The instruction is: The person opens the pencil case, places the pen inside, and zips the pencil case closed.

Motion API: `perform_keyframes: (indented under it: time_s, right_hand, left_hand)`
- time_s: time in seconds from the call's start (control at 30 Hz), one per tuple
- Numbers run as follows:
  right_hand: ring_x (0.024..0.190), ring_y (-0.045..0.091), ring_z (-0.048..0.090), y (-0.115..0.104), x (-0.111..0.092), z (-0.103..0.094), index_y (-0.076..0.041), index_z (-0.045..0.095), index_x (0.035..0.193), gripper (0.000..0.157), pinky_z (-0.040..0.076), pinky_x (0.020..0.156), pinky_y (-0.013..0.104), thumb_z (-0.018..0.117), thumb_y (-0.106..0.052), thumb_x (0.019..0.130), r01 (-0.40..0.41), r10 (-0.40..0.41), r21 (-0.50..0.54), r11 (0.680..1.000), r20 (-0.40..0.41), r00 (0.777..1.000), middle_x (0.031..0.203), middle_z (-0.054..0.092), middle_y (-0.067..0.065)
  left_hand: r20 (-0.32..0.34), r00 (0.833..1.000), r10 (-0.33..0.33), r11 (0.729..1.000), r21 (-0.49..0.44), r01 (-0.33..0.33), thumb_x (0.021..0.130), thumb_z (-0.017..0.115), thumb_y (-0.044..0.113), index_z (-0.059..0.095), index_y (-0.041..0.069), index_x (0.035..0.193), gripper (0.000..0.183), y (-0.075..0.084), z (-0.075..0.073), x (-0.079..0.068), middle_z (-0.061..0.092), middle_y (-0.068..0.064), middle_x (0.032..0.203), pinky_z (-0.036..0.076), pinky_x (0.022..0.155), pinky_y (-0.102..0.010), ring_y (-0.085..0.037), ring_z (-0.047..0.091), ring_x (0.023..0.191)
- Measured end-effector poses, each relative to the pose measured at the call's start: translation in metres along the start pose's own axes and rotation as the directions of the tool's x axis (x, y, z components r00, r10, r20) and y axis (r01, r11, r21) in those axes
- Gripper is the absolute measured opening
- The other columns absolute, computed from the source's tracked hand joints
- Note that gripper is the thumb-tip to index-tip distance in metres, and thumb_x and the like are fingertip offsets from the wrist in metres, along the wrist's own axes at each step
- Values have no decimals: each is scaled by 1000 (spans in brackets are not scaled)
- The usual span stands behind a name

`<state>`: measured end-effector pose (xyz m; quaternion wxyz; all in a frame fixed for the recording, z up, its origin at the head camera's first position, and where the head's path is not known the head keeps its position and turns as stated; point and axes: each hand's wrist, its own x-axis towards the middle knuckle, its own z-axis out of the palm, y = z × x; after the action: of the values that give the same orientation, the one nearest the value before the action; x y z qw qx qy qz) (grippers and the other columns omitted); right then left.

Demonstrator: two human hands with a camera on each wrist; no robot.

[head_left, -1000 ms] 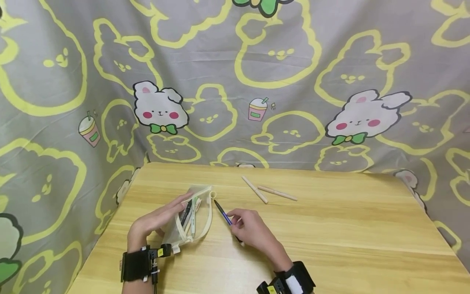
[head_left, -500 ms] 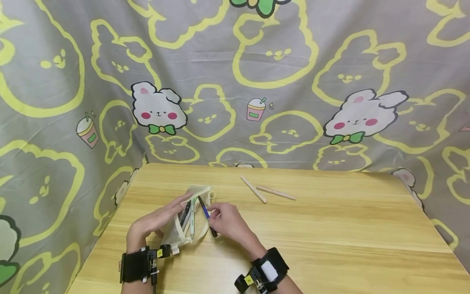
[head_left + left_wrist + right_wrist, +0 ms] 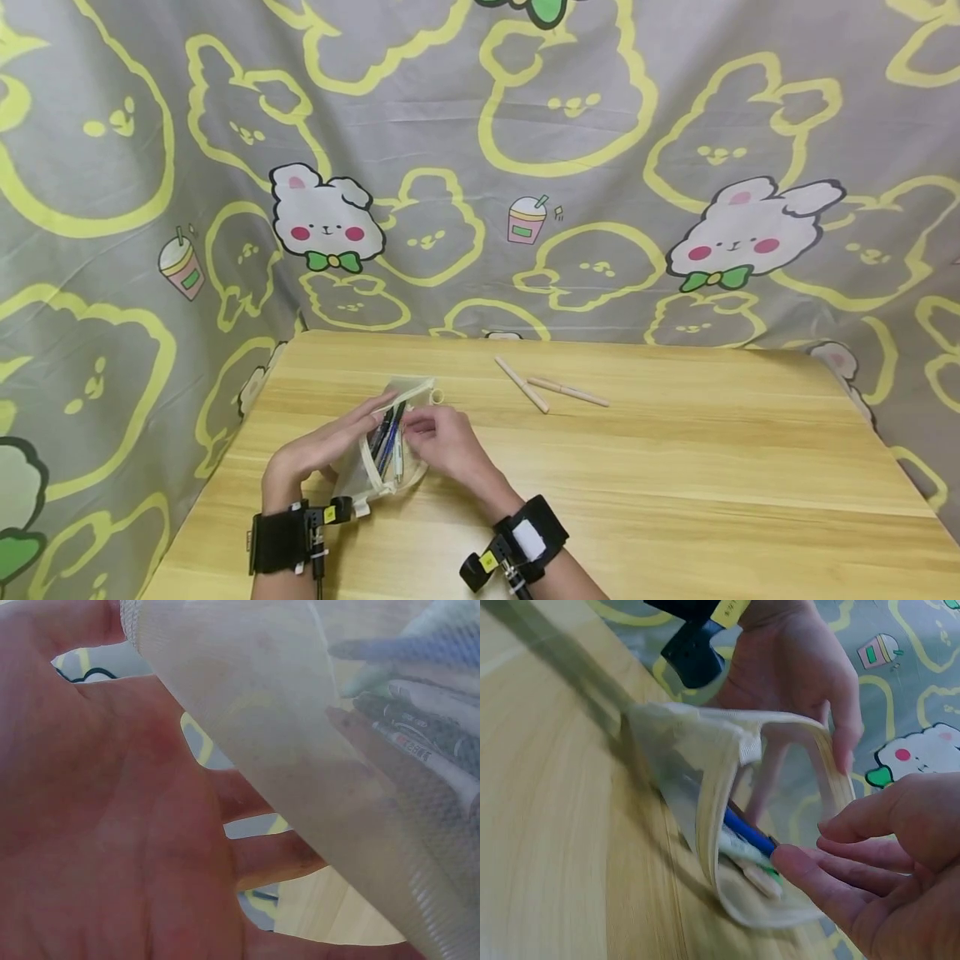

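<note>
A see-through mesh pencil pouch [image 3: 348, 483] with a cream zip edge stands with its mouth open at the left of the table. My left hand [image 3: 322, 446] holds it from the left; in the left wrist view several fingers show behind the mesh. My right hand [image 3: 450, 442] is at the pouch mouth, its thumb and fingertips parted. Beside the thumb tip, the end of a blue pen [image 3: 750, 831] lies inside the pouch. Dark pens [image 3: 381, 435] and a pale green pen [image 3: 398, 462] share the pouch with it.
Two thin beige pens, one [image 3: 521, 383] slanted and the other [image 3: 567, 392] flatter, lie close together at the back of the wooden table [image 3: 675, 483]. A patterned grey curtain [image 3: 450, 125] hangs behind the table and along its left side.
My right hand has carried the blue pen leftward into the pouch and let go of it; the pen now lies among the others. The left hand and pouch have stayed in place.
</note>
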<state>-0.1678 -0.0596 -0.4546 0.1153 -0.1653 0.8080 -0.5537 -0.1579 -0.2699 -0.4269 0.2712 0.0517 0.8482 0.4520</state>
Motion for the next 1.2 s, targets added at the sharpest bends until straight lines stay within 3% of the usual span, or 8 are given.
perform_keyframes:
  time_s: [0.27, 0.47, 0.67, 0.87, 1.03, 1.2]
  right_hand:
    - [85, 19, 68, 13, -15, -35, -4, 72, 106, 20, 61, 72, 30, 66, 0, 88, 41, -42, -8, 999, -51, 998, 99, 74, 11]
    - [88, 15, 66, 25, -24, -66, -9, 72, 106, 21, 61, 74, 29, 65, -1, 88, 97, -118, -157, 983, -132, 984, 99, 73, 8]
    - [90, 18, 66, 39, -29, -93, -6, 72, 107, 23, 62, 75, 34, 64, 3, 87, 124, -196, -277, 953, -250, 948, 100, 73, 10]
    - [100, 25, 64, 55, -28, -116, -5, 70, 116, 33, 59, 84, 43, 67, 3, 84, 118, -280, -438, 891, -327, 903, 109, 69, 10]
    - [107, 29, 58, 68, -24, -134, -5, 67, 120, 37, 57, 87, 48, 71, 0, 84, 73, -291, -503, 861, -368, 883, 114, 64, 12]
    - [106, 31, 56, 81, -22, -147, -4, 67, 120, 36, 56, 85, 48, 72, -2, 85, 24, -273, -524, 852, -405, 873, 115, 62, 15]
  left_hand:
    - [-5, 1000, -19, 1000, -3, 19, 106, 29, 49, 15, 31, 159, 57, 1, 1, 0, -3, -13, 165, 46, 69, -79, -63, 12, 134]
    - [-4, 1000, -15, 1000, 9, 15, 106, 28, 49, 14, 30, 160, 58, 0, 1, -1, -4, -14, 165, 45, 70, -80, -63, 11, 134]
    - [3, 1000, -1, 1000, 11, 1, 106, 28, 48, 14, 29, 160, 59, 1, 1, -2, -5, -14, 165, 45, 70, -80, -63, 10, 135]
    - [11, 1000, 5, 1000, 17, -5, 107, 27, 49, 12, 27, 160, 60, 1, 2, -1, -6, -15, 164, 43, 70, -81, -63, 9, 135]
    - [10, 1000, -6, 1000, 10, 6, 106, 28, 50, 12, 29, 160, 60, 0, 3, 0, -6, -14, 164, 42, 71, -82, -62, 9, 135]
    - [15, 1000, -22, 1000, 6, 22, 105, 29, 53, 12, 30, 160, 62, 1, 3, 2, -6, -13, 164, 41, 71, -84, -62, 8, 136]
